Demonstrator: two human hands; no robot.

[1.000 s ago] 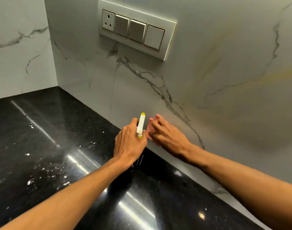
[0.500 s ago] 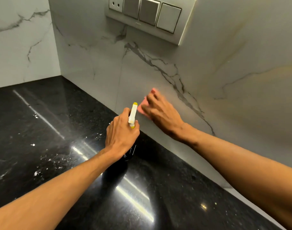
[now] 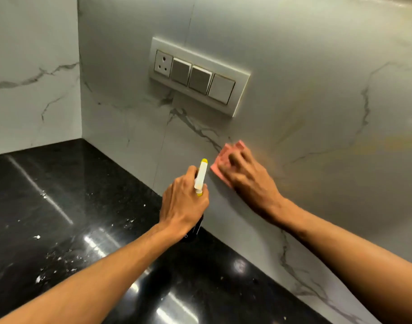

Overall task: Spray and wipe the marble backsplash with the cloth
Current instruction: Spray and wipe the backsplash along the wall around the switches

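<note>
The white marble backsplash (image 3: 317, 94) with grey veins fills the upper right. My right hand (image 3: 249, 177) presses a pink cloth (image 3: 223, 157) flat against it, below and right of the switch plate. The cloth shows only past my fingertips and along my hand's left edge. My left hand (image 3: 184, 203) grips a dark spray bottle (image 3: 195, 228) with a white and yellow nozzle (image 3: 201, 176), just left of the cloth. The nozzle points up toward the wall. Most of the bottle's body is hidden by my hand.
A white switch plate (image 3: 198, 76) with a socket and three switches is set in the wall above the hands. The glossy black countertop (image 3: 60, 206) carries white specks and smears at left. A second marble wall (image 3: 32, 78) meets the backsplash in a corner at left.
My right hand has slid the cloth up and to the right along the wall. The left hand with the bottle stays close beside it. My view has tilted upward, showing the full switch plate.
</note>
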